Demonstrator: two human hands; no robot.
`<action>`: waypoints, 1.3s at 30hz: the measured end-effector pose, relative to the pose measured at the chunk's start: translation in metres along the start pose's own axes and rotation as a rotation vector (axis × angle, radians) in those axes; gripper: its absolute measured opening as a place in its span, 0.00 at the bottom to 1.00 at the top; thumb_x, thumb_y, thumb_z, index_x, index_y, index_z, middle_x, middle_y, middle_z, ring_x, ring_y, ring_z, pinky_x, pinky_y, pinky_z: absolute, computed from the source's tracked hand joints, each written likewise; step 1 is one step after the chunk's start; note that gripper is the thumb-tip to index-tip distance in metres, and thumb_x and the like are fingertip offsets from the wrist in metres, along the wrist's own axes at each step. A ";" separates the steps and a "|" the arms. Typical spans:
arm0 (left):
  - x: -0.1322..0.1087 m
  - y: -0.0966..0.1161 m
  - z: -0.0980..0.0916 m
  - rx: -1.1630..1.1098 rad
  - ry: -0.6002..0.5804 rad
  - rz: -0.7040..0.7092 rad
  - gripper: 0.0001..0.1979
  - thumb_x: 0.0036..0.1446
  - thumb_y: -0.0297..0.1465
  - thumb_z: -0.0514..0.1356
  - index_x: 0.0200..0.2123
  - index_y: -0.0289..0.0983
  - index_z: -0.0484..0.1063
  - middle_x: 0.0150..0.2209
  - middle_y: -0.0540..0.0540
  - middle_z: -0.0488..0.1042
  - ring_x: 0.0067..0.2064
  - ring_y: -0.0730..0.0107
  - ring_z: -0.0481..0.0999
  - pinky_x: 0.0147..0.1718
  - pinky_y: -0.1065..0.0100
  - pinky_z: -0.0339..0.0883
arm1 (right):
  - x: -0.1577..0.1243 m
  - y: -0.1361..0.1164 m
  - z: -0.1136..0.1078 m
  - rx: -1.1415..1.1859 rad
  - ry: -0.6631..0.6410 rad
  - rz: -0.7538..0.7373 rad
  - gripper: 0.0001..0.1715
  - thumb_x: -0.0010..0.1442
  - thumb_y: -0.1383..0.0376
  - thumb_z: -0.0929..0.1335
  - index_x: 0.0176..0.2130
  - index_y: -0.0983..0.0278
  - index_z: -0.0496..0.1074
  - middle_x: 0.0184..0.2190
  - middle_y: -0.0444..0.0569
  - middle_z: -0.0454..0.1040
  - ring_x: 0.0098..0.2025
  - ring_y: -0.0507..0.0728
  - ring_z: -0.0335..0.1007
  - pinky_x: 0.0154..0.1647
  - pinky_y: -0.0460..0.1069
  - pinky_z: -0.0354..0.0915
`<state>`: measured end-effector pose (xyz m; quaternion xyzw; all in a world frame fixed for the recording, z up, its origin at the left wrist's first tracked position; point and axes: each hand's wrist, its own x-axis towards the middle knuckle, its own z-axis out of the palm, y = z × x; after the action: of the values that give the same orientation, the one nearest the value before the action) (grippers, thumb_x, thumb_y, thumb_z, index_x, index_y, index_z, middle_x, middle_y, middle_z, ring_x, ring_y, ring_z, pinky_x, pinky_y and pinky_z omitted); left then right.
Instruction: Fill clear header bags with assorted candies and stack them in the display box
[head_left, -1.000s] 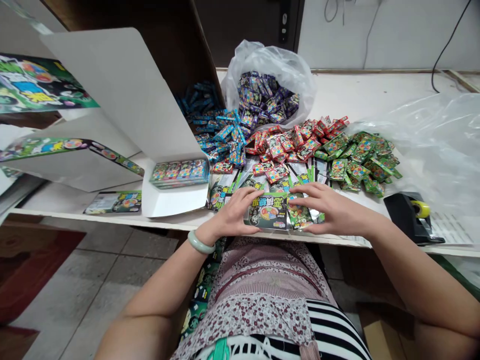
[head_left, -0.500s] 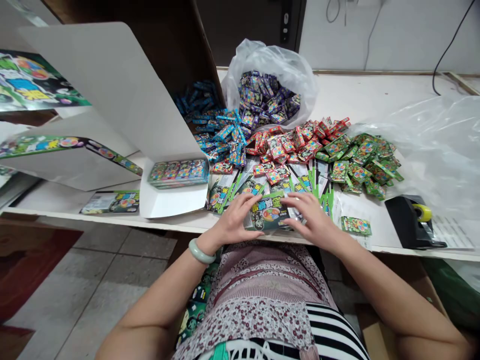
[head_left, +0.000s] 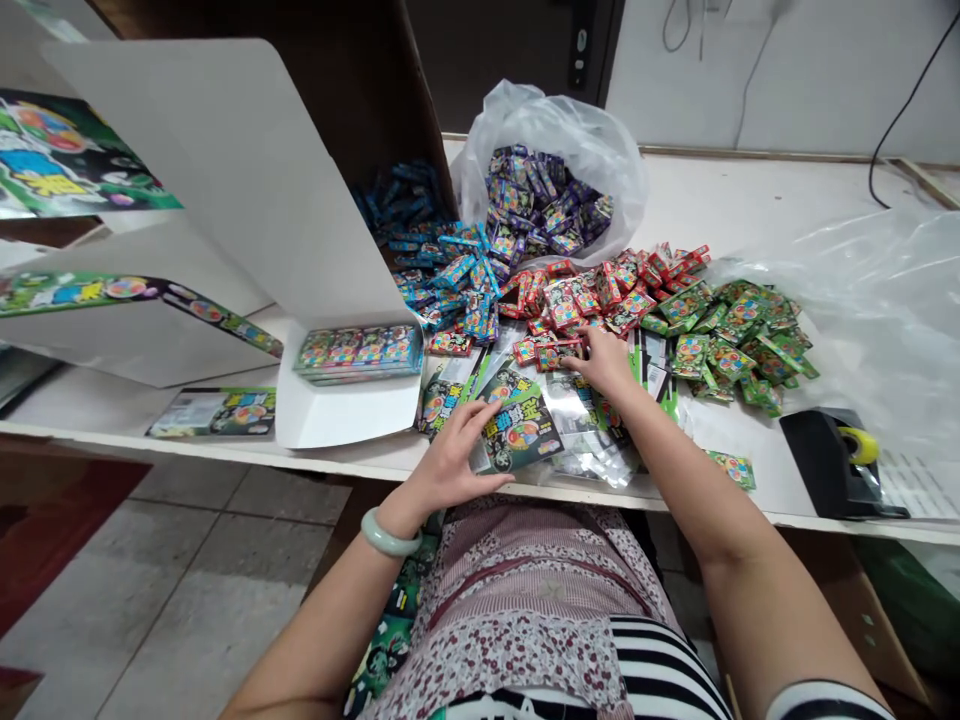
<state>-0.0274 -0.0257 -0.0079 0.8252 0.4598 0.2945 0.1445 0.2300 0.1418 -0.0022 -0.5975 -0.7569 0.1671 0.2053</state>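
My left hand (head_left: 454, 455) holds the left side of a flat dark printed packet (head_left: 525, 432), with its thumb low and its fingers along the upper edge. The packet lies tilted over other packets at the table's front. My right hand (head_left: 606, 362) is at the front of the heap of red boxes (head_left: 626, 290), its thumb and fingers closed on a small red box (head_left: 553, 355). Beneath my right forearm lie more clear-and-printed packets (head_left: 592, 425), partly covered.
A white open carton (head_left: 349, 420) on the left holds stacked packets (head_left: 360, 350). Blue boxes (head_left: 454, 275), a plastic bag (head_left: 622, 180) of purple boxes and green boxes (head_left: 750, 335) lie behind. A tape dispenser (head_left: 825, 465) stands at right.
My right hand has left the printed packet and moved up to the red boxes. My left hand keeps the packet, which is now turned and slightly further left.
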 end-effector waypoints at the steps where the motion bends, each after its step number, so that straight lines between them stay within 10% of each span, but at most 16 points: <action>1: -0.002 -0.002 -0.002 0.004 0.009 -0.014 0.50 0.53 0.46 0.69 0.72 0.47 0.44 0.58 0.36 0.62 0.59 0.46 0.68 0.57 0.42 0.69 | -0.003 0.003 -0.002 0.073 0.028 -0.023 0.24 0.56 0.60 0.72 0.51 0.65 0.72 0.43 0.56 0.78 0.47 0.65 0.73 0.51 0.60 0.67; 5: -0.008 -0.009 -0.006 0.012 0.047 -0.035 0.50 0.54 0.47 0.68 0.72 0.46 0.45 0.58 0.37 0.62 0.59 0.46 0.68 0.59 0.44 0.68 | -0.040 0.019 -0.022 0.070 0.188 -0.302 0.15 0.64 0.65 0.65 0.49 0.62 0.74 0.45 0.54 0.77 0.46 0.61 0.73 0.49 0.57 0.69; 9: -0.005 -0.014 -0.005 0.034 0.031 -0.030 0.50 0.55 0.48 0.67 0.72 0.47 0.44 0.58 0.37 0.62 0.60 0.46 0.67 0.59 0.44 0.67 | -0.076 0.029 -0.036 -0.189 -0.088 -0.567 0.16 0.66 0.60 0.66 0.51 0.60 0.75 0.49 0.56 0.77 0.50 0.64 0.72 0.53 0.61 0.67; 15: 0.001 -0.012 0.001 0.032 -0.012 -0.009 0.49 0.54 0.47 0.67 0.72 0.47 0.46 0.58 0.37 0.63 0.59 0.46 0.69 0.59 0.44 0.67 | -0.073 0.039 -0.037 -0.216 -0.150 -0.323 0.44 0.52 0.48 0.75 0.60 0.66 0.66 0.62 0.65 0.67 0.64 0.75 0.61 0.61 0.70 0.61; 22: 0.000 -0.011 0.005 0.025 -0.032 -0.019 0.49 0.53 0.47 0.69 0.72 0.45 0.48 0.59 0.35 0.64 0.60 0.44 0.68 0.59 0.41 0.66 | -0.091 0.022 -0.064 0.081 -0.063 -0.475 0.35 0.55 0.59 0.74 0.59 0.60 0.66 0.61 0.59 0.68 0.64 0.68 0.63 0.64 0.66 0.59; 28: 0.005 -0.007 0.001 -0.039 -0.060 0.063 0.50 0.54 0.46 0.68 0.72 0.44 0.47 0.60 0.36 0.62 0.62 0.45 0.65 0.61 0.41 0.63 | -0.107 -0.002 -0.096 0.077 -0.376 -0.772 0.34 0.60 0.61 0.72 0.63 0.54 0.65 0.68 0.54 0.61 0.68 0.66 0.58 0.66 0.67 0.58; 39: 0.004 -0.008 0.005 -0.106 -0.113 0.173 0.51 0.52 0.49 0.69 0.72 0.43 0.49 0.60 0.34 0.62 0.62 0.45 0.65 0.61 0.43 0.65 | -0.099 -0.012 -0.093 0.021 -0.467 -0.829 0.30 0.60 0.59 0.73 0.60 0.55 0.68 0.64 0.56 0.64 0.65 0.67 0.62 0.62 0.67 0.64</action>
<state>-0.0284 -0.0176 -0.0149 0.8683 0.3617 0.2829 0.1876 0.2875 0.0430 0.0725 -0.1896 -0.9557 0.2085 0.0850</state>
